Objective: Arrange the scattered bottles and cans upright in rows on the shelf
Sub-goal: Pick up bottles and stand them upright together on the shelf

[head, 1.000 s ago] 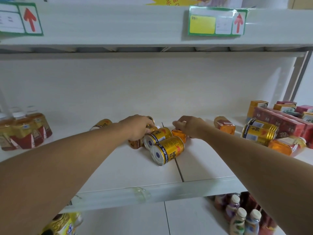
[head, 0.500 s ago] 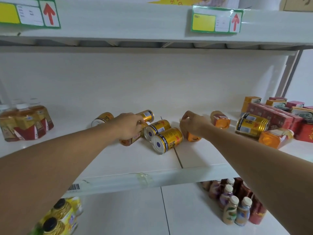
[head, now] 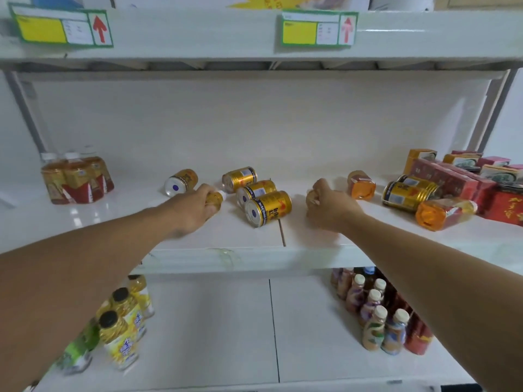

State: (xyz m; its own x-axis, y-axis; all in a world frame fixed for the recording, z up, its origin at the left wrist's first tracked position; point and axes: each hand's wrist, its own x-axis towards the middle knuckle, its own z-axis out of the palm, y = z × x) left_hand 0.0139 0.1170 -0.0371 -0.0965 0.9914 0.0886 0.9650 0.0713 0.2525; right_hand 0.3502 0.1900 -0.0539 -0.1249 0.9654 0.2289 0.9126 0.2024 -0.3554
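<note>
A: How much of the shelf (head: 198,258) is sorted?

B: Very little, it is judged. At mid-left of the frame a small group of bottles (head: 75,178) is seen standing upright. Everything else across the middle is lying down.

A: What is being handled?

B: The left hand (head: 195,207) is closed over a small amber bottle (head: 215,198) just left of centre; the bottle is seen on its side, low against the shelf. The right hand (head: 328,206) is clenched on another small bottle (head: 311,197) right of centre, mostly hidden by the fingers, so its tilt cannot be told.

A: And between the hands?

B: Three gold cans (head: 259,193) are lying on their sides, packed together, ends toward the camera. A fourth can (head: 181,182) is lying alone, further left.

A: The right side?

B: An orange bottle (head: 361,184) is tipped over near the right hand. Further right two more cans (head: 409,192) and a larger orange bottle (head: 444,212) are lying by the red boxes (head: 464,182) at the right edge.

A: So what is left?

B: Nearly all of it: two bottles are gripped but not yet stood up, and the cans and remaining bottles must be righted and lined up.
</note>
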